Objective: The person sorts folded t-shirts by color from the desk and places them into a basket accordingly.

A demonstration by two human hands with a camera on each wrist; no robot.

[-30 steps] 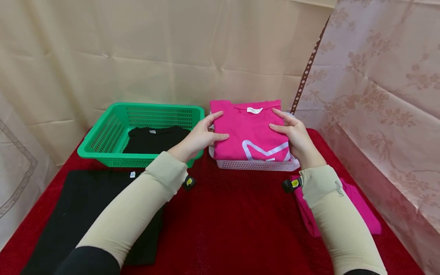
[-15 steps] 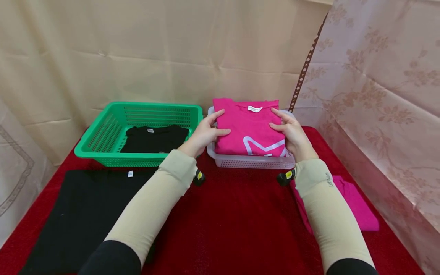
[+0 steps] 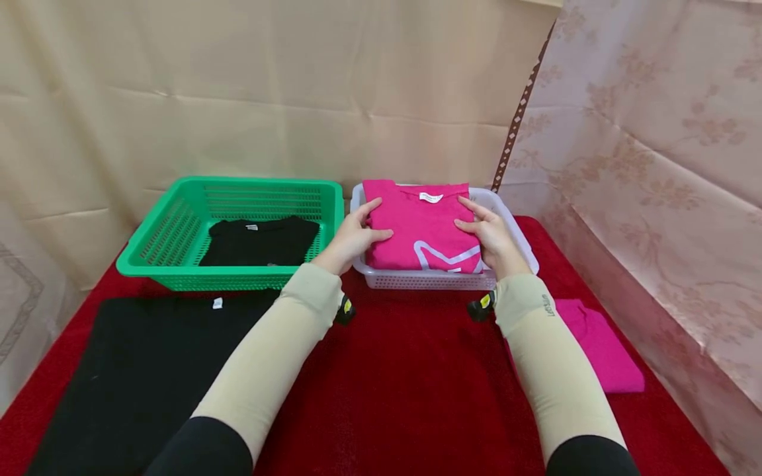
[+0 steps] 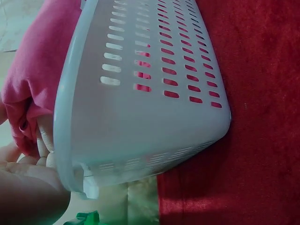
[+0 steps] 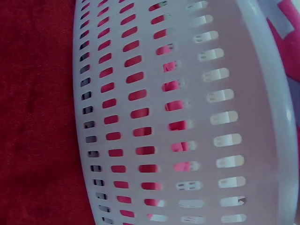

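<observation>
Pinching pink shirt (image 3: 417,228) edges, L fingers (image 3: 380,235), R fingers (image 3: 468,226), w/ room to white basket (image 3: 520,235) R rim

Pink shirt (image 3: 411,228): folded into a compact, roughly rectangular bundle, front upward.
Neckline: along the far edge, a white label (image 3: 430,198) inside.
Print: pale lilac angular outline near the close edge.
Position: within the mouth of the pale perforated basket (image 3: 428,281), partly above its rim.
</observation>
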